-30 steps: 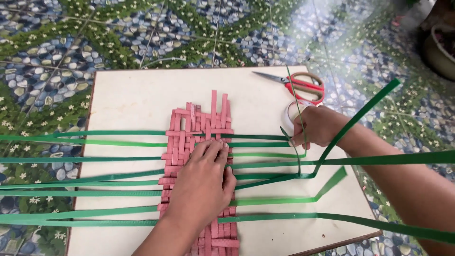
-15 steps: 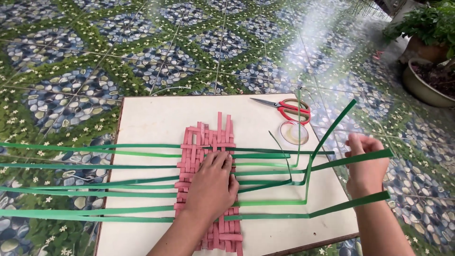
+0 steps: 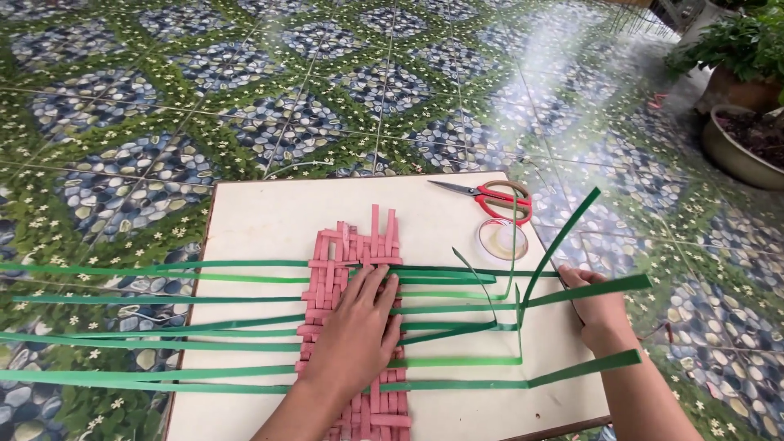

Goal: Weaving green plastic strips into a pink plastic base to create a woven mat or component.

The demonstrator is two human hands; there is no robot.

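A woven band of pink strips (image 3: 355, 253) lies on a white board (image 3: 269, 220), crossed by several long green strips (image 3: 163, 269). My left hand (image 3: 359, 331) presses flat on the pink weave, fingers spread. At the board's right edge my right hand (image 3: 596, 306) is curled around the ends of the green strips (image 3: 604, 287), some of which bend upward there.
Red-handled scissors (image 3: 490, 196) and a clear tape roll (image 3: 502, 238) lie at the board's far right corner. The board rests on a patterned green and blue tiled floor (image 3: 245, 98). Potted plants (image 3: 747, 90) stand at the far right.
My right hand has slid outward from the weave to the board's right edge, pulling the green strip ends with it. The view has tilted up. My left hand stays on the weave.
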